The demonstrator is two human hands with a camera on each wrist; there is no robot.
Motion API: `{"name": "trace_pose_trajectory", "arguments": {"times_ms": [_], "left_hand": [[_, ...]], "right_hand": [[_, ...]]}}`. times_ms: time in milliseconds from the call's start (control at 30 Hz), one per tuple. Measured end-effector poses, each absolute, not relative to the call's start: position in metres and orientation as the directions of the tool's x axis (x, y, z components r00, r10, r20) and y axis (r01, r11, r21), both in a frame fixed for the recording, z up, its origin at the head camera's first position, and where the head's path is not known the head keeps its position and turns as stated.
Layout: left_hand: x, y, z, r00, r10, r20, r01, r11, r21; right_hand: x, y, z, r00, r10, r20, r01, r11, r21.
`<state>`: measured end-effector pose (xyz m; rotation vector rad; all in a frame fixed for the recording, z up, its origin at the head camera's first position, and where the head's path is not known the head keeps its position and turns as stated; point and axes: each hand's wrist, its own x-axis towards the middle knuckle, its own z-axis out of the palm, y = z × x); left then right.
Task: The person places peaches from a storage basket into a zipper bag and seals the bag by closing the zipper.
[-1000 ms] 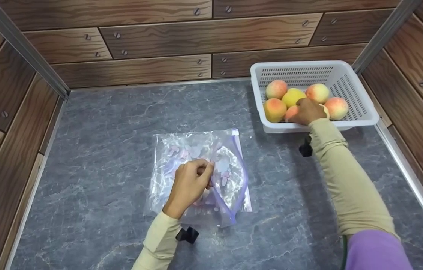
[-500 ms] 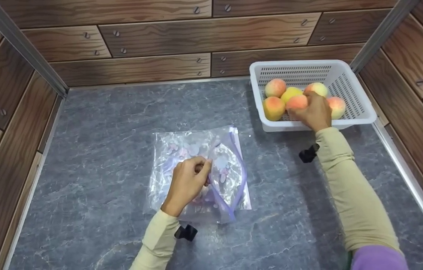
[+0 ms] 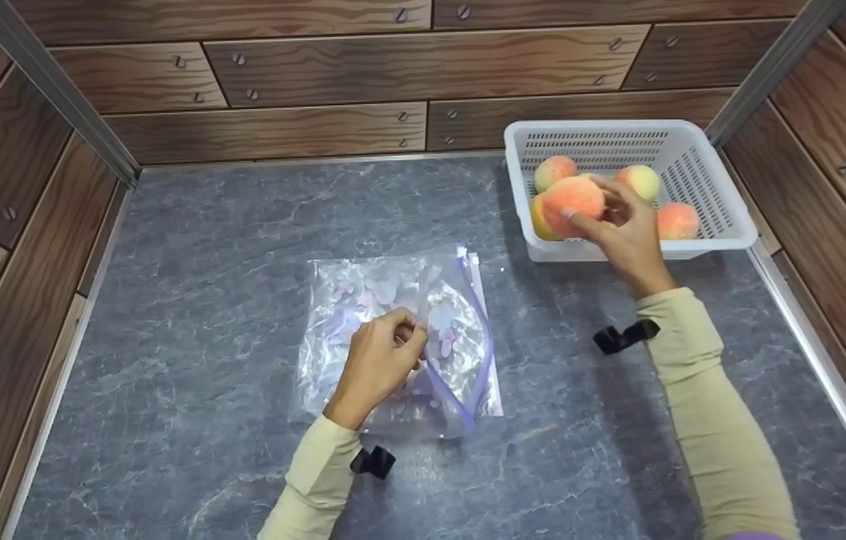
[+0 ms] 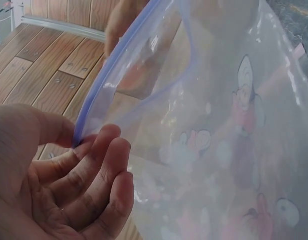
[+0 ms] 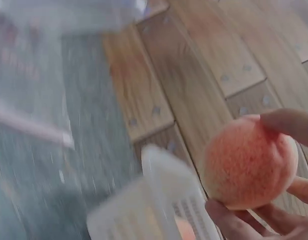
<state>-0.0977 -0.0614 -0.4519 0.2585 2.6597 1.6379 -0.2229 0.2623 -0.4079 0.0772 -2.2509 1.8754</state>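
Note:
My left hand [image 3: 382, 356] pinches the purple zip edge of a clear zip-lock bag [image 3: 340, 292] between thumb and forefinger. The bag lies on the grey tabletop with its mouth parted, facing right. In the left wrist view the purple zip strip [image 4: 101, 80] runs up from the pinch, and the other fingers are loosely bent. Over the front of a white basket [image 3: 715, 244], my right hand [image 3: 629, 232] holds a peach [image 3: 571, 204], lifted above the others. The right wrist view shows this peach [image 5: 246, 165] gripped between thumb and fingers.
Several more peaches sit in the basket, among them one at the right [image 3: 678, 221] and one at the back [image 3: 638, 182]. Wood-patterned walls [image 3: 318, 71] enclose the table on the back and sides. Grey tabletop [image 3: 423, 202] lies between bag and basket.
The right hand has gripped a peach among the others and raised it out of the pile, with the forearm drawing back. The left hand stays at the bag's edge.

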Motion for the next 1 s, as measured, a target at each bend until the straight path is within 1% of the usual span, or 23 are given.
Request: {"name": "trace_pose_trajectory", "arguments": {"times_ms": [67,133,233,333,433,533,633,800,1000], "left_hand": [[-0.098,-0.06,-0.452,-0.987,0.14,0.079,0.133,0.443,0.887],[-0.099,-0.059,-0.452,-0.986,0.138,0.091,0.144,0.442,0.885],[-0.1,-0.057,-0.451,-0.985,0.134,0.109,0.157,0.436,0.886],[-0.101,-0.056,-0.452,-0.983,0.137,0.123,0.17,0.423,0.89],[-0.102,-0.054,-0.451,-0.981,0.142,0.132,0.18,0.412,0.893],[-0.102,-0.053,-0.451,-0.979,0.148,0.142,0.19,0.397,0.898],[-0.101,-0.053,-0.452,-0.976,0.162,0.143,0.196,0.384,0.902],[-0.098,-0.054,-0.454,-0.974,0.181,0.136,0.197,0.381,0.903],[-0.094,-0.054,-0.455,-0.969,0.199,0.148,0.224,0.439,0.87]], "right_hand": [[-0.213,0.254,-0.408,-0.99,0.032,0.135,-0.135,0.024,-0.991],[-0.205,0.245,-0.408,-0.996,-0.037,0.077,-0.071,-0.127,-0.989],[-0.192,0.234,-0.41,-0.99,-0.139,0.002,0.036,-0.269,-0.963],[-0.18,0.226,-0.415,-0.974,-0.226,-0.031,0.112,-0.355,-0.928],[-0.17,0.218,-0.423,-0.944,-0.329,-0.027,0.169,-0.411,-0.896],[-0.162,0.21,-0.433,-0.904,-0.427,-0.01,0.201,-0.405,-0.892],[-0.156,0.203,-0.441,-0.866,-0.5,0.007,0.191,-0.343,-0.92],[-0.15,0.192,-0.45,-0.828,-0.561,0.021,0.076,-0.15,-0.986],[-0.145,0.179,-0.452,-0.823,-0.568,0.018,-0.054,0.046,-0.997]]}}
